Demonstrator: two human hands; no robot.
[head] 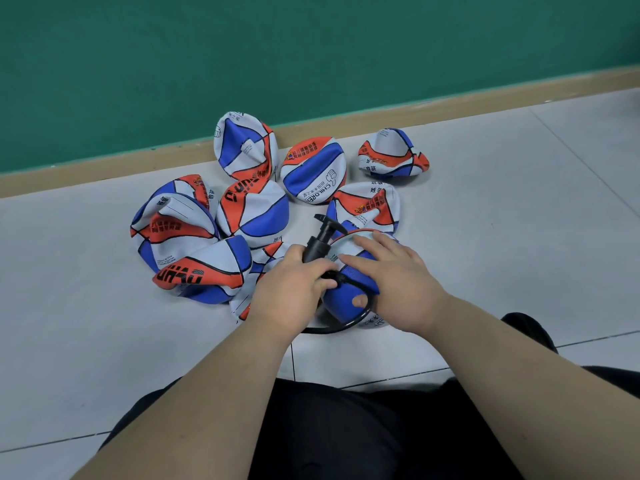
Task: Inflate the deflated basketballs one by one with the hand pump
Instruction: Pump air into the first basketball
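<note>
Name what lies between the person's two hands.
Head view: between the left hand and right hand lie the black hose of the pump and a blue patch of the ball.

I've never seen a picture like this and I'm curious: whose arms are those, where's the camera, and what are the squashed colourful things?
No machine here, just a person down on the grey floor. The camera is on their head, so you look down their arms. The squashed things are deflated basketballs near the green wall. The left hand grips a black hand pump; the right hand rests on one basketball, with the pump's hose looping beside it.
</note>
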